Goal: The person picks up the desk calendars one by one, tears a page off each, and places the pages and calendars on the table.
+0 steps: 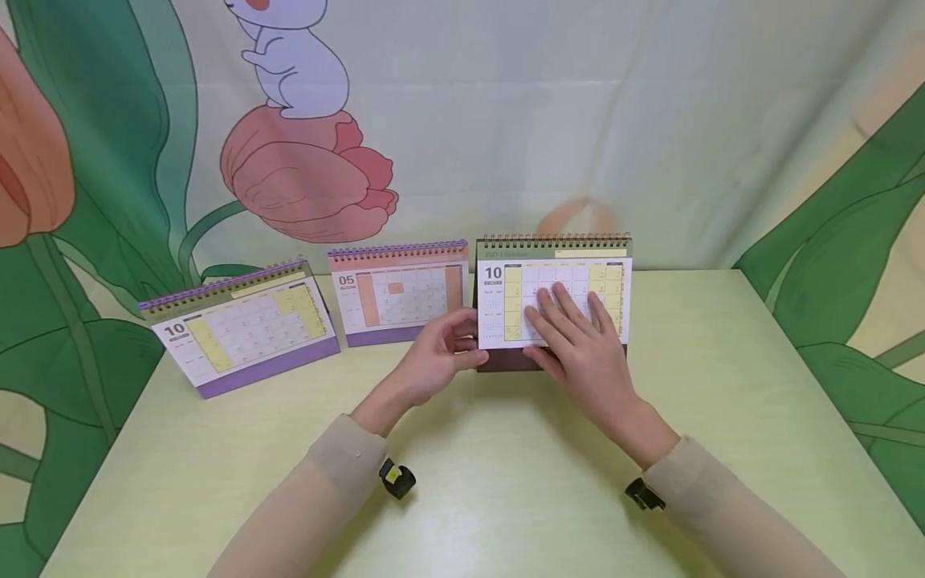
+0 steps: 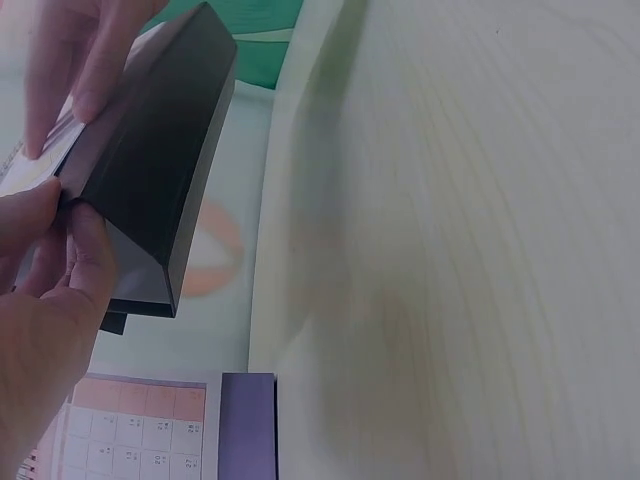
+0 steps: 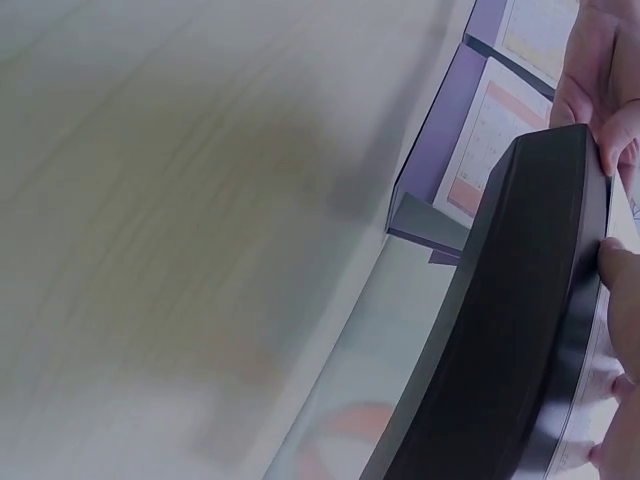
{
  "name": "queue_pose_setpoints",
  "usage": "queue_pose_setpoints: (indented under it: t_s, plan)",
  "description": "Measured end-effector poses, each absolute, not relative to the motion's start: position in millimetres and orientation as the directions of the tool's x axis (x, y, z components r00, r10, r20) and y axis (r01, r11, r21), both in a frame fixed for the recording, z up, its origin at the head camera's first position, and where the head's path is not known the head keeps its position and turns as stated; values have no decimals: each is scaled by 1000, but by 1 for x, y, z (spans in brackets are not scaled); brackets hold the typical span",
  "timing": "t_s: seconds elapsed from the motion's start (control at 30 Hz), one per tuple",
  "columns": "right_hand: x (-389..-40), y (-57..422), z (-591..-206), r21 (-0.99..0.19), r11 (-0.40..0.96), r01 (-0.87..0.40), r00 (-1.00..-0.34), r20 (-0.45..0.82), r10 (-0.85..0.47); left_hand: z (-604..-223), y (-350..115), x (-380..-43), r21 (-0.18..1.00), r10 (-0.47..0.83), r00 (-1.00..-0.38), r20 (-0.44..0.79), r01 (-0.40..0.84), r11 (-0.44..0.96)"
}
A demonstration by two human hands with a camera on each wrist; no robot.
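Observation:
A desk calendar (image 1: 515, 273) with a dark base and an October page is held up at the back of the table. My left hand (image 1: 437, 357) grips its lower left edge between thumb and fingers. Across its page lies my right hand (image 1: 587, 353), fingers straight and spread, thumb near the lower edge. From the left wrist, the dark base (image 2: 165, 130) shows from below, raised off the tabletop. The right wrist view also has the base (image 3: 510, 320), with fingertips along its page side.
Two purple-based desk calendars stand to the left: a May one (image 1: 405, 293) close beside my left hand, and an October one (image 1: 249, 329) farther left, turned at an angle. A printed cloth (image 1: 491, 144) hangs behind the pale table (image 1: 462, 498).

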State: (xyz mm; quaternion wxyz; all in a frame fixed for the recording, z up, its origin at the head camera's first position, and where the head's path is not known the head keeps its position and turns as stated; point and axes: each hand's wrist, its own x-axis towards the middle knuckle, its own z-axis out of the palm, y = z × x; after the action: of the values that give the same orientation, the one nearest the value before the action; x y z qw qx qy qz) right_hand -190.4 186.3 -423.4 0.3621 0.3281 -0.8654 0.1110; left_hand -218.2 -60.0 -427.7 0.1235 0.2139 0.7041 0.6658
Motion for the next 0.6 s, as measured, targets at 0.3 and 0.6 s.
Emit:
queue_pose_setpoints:
  t_s: [0.3,0.6]
  plan:
    - [-189,186,-420,124,757,-642,-477,708,-521,-424,-61,-216,992,482,-870,101,123,16]
    - [-189,183,-419,117,741,-662,-436,743,-507,-419,-61,-215,994,483,-870,92,112,11]
